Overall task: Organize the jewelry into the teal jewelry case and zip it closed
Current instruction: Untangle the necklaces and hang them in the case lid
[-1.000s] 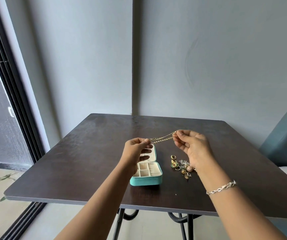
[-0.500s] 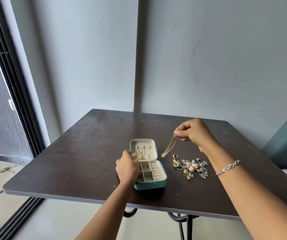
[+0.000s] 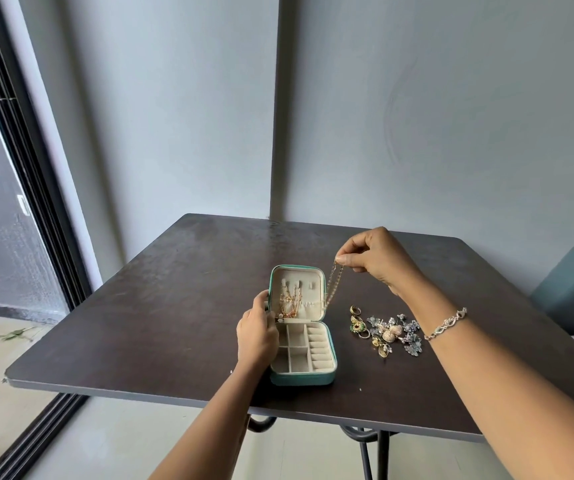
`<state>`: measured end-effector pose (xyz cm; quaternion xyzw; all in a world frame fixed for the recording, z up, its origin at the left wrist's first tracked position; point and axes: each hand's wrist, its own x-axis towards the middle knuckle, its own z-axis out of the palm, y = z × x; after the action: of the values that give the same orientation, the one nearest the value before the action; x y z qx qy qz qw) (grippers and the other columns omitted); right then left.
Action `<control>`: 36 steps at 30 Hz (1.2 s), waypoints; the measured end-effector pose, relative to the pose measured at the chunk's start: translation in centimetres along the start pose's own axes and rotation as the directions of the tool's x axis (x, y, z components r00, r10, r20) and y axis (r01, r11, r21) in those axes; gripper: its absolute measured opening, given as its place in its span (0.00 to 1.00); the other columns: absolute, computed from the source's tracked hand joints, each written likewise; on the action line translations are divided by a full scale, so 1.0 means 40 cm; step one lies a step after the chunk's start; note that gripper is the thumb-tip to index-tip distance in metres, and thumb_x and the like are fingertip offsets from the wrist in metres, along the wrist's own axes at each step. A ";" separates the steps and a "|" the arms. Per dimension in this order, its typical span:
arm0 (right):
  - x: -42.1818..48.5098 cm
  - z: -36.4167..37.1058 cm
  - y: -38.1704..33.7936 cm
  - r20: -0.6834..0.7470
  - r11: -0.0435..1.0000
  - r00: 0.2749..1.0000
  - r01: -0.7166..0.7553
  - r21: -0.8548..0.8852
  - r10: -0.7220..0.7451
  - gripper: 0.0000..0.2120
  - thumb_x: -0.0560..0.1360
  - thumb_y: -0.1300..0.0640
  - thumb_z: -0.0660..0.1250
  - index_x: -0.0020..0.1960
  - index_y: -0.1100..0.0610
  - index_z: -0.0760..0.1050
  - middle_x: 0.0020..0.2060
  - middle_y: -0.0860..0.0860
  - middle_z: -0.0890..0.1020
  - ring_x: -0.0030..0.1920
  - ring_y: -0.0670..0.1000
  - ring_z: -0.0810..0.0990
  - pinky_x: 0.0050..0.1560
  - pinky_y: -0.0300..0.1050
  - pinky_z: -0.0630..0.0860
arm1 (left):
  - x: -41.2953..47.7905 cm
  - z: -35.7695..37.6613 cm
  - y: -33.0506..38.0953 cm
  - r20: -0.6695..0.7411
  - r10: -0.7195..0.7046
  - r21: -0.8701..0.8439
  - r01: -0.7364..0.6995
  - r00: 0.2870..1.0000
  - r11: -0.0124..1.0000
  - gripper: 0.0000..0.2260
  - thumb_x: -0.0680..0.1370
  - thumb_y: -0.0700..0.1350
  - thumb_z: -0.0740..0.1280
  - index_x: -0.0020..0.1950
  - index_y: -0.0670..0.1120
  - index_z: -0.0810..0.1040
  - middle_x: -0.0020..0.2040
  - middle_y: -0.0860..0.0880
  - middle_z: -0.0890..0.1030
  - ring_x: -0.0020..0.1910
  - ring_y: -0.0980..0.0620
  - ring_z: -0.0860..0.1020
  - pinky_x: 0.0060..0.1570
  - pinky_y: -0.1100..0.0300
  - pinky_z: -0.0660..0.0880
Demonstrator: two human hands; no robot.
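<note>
Now that the left hand [image 3: 257, 332] has let go of the gold chain [image 3: 332, 285] and dropped to steady the teal jewelry case [image 3: 301, 377], hanging it looks next.
On the tabletop [image 3: 147, 317] the open case shows chains already hung in its lid and empty tray compartments; the right hand [image 3: 375, 259] pinches the chain dangling at the lid's right edge, and loose jewelry [image 3: 387, 332] waits just beside the case.

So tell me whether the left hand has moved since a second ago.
Yes. The left hand dropped from the raised chain to the open teal jewelry case's left side.
</note>
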<state>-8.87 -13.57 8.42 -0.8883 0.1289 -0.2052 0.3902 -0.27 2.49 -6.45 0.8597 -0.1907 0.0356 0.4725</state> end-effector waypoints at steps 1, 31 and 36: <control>0.003 0.005 0.001 0.005 1.000 1.000 0.005 -0.004 -0.005 0.10 0.68 0.65 0.72 0.32 0.53 0.79 0.30 0.55 0.79 0.32 0.50 0.73 0.41 0.46 0.72 | 0.000 0.000 -0.002 -0.008 0.012 -0.008 -0.012 1.000 1.000 0.20 0.78 0.36 0.56 0.69 0.46 0.65 0.57 0.41 0.78 0.56 0.41 0.73 0.56 0.51 0.67; 0.035 0.075 0.025 0.038 0.981 0.996 0.086 -0.176 -0.081 0.00 0.68 0.61 0.72 0.39 0.57 0.82 0.33 0.52 0.82 0.37 0.47 0.76 0.43 0.43 0.73 | 0.002 0.000 -0.010 0.024 0.108 -0.110 -0.104 0.994 0.988 0.18 0.78 0.36 0.58 0.68 0.47 0.67 0.55 0.47 0.80 0.55 0.46 0.77 0.58 0.49 0.70; 0.030 0.080 0.036 0.054 0.976 0.995 0.087 -0.197 -0.078 0.01 0.69 0.61 0.72 0.40 0.58 0.82 0.35 0.54 0.83 0.37 0.48 0.77 0.41 0.39 0.72 | 0.001 -0.001 -0.008 0.017 0.103 -0.115 -0.100 0.995 0.988 0.18 0.78 0.36 0.58 0.67 0.46 0.67 0.57 0.46 0.80 0.56 0.45 0.77 0.58 0.49 0.70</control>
<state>-6.43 -12.95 5.70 -0.9320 0.1026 -0.1867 0.2932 -0.14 2.66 -6.67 0.8209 -0.2414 0.0387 0.5161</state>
